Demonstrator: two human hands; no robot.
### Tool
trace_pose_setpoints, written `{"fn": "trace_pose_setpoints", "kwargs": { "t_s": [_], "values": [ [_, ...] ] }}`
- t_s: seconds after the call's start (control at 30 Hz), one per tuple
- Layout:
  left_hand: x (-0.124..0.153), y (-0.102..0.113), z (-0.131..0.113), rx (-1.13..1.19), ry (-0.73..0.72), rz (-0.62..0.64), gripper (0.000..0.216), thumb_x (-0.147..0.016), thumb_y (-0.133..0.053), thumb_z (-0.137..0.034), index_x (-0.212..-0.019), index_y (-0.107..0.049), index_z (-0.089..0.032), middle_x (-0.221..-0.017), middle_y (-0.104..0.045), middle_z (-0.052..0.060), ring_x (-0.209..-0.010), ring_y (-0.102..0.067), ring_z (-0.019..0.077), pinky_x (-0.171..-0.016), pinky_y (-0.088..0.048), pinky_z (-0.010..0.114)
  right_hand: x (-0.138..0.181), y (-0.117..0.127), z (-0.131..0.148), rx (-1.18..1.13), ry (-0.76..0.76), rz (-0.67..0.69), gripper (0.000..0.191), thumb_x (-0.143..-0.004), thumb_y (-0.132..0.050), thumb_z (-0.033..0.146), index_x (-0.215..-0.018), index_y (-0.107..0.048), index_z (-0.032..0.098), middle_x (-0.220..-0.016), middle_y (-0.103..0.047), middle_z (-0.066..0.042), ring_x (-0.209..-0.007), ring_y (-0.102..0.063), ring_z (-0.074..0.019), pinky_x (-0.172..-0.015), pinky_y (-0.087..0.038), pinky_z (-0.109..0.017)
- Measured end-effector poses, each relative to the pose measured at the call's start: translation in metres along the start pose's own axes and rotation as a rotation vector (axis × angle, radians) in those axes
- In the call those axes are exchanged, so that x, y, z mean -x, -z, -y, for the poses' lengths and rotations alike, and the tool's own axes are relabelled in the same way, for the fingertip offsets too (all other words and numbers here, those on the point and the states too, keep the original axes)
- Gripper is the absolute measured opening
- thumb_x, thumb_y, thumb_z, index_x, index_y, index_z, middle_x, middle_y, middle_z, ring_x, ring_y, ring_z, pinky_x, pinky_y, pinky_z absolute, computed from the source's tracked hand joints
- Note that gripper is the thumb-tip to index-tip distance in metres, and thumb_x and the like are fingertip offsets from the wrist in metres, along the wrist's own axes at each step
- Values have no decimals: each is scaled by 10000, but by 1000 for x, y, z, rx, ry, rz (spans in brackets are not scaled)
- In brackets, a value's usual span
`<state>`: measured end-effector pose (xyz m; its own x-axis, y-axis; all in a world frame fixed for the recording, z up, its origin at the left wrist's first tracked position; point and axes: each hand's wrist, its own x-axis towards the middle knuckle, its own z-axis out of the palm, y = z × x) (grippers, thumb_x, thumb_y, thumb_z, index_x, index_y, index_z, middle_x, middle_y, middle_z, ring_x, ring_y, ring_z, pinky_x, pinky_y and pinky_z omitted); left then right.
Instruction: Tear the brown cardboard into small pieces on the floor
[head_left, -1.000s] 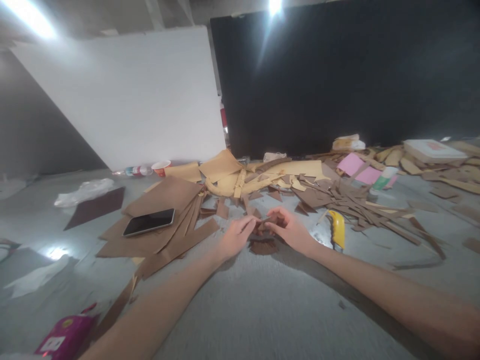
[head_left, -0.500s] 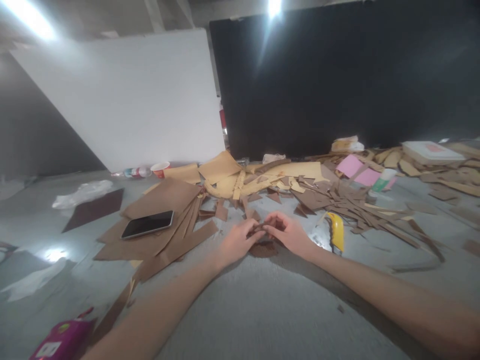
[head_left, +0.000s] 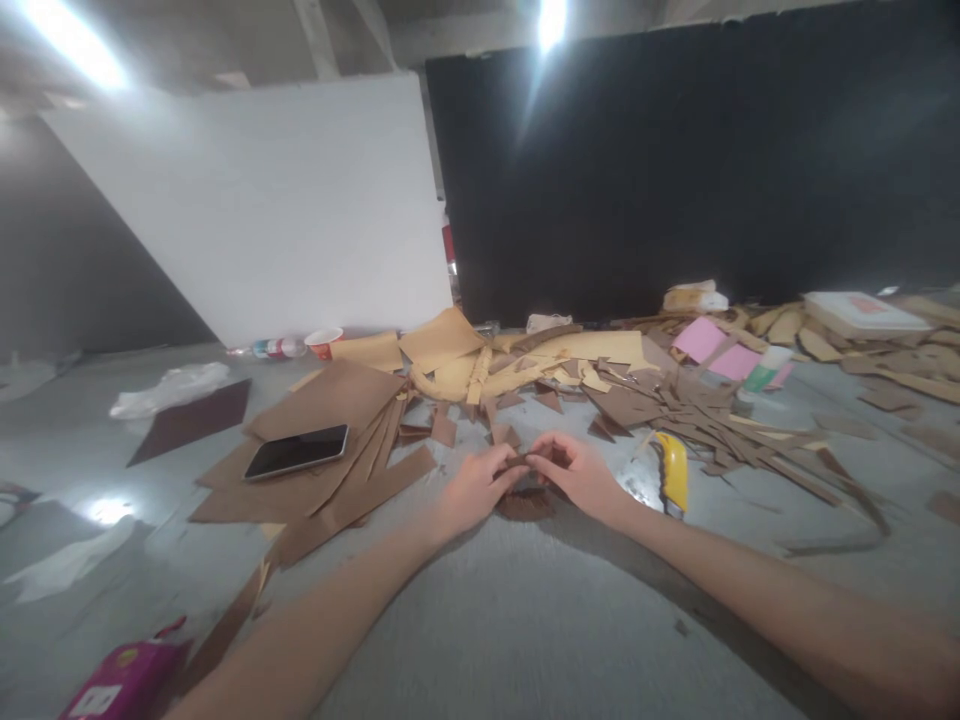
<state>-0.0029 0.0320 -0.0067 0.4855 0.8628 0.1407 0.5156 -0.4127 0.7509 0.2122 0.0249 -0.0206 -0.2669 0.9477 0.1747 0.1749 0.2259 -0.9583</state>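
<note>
Here: left hand [head_left: 477,488] and right hand [head_left: 581,478], angled inward, fingers curled, both pinching one brown strip [head_left: 514,463] between them; its long axis runs crosswise, hand to hand. Fringed piece [head_left: 525,506]: just nearer than both hands.

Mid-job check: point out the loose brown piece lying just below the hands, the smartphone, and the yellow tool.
Loose brown piece [head_left: 526,507]: head view, middle of its exposed surface.
Smartphone [head_left: 297,452]: head view, middle of its dark screen.
Yellow tool [head_left: 675,472]: head view, on its yellow body.
</note>
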Motion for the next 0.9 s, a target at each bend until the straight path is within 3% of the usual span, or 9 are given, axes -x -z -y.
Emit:
{"fn": "trace_pose_setpoints", "kwargs": {
  "t_s": [0.43,0.67,0.9],
  "values": [
    [0,0,-1,-10,14,17,320,-1056,-525,-434,-828,-559,-211,-726,-610,-27,-701,-580,157,-654,-388,262,1,0,0,23,9,7,366,-941,-672,591,-950,-652,226,-730,-684,4,-699,-632,-181,-705,-501,-322],
    [-1,0,-1,-25,20,7,254,-962,-662,-434,-872,-592,-207,-784,-613,-23,-750,-566,159,-662,-381,252,1,-1,4,23,3,-14,355,-933,-684,579,-961,-652,226,-744,-675,8,-702,-630,-178,-687,-498,-314],
    [0,-1,1,-59,1,6,198,-986,-621,-385,-897,-622,-208,-816,-640,-12,-770,-592,164,-689,-404,260,2,-1,3,22,0,-1,379,-936,-673,609,-957,-649,231,-729,-698,0,-697,-650,-189,-703,-513,-330]
  ]
}}
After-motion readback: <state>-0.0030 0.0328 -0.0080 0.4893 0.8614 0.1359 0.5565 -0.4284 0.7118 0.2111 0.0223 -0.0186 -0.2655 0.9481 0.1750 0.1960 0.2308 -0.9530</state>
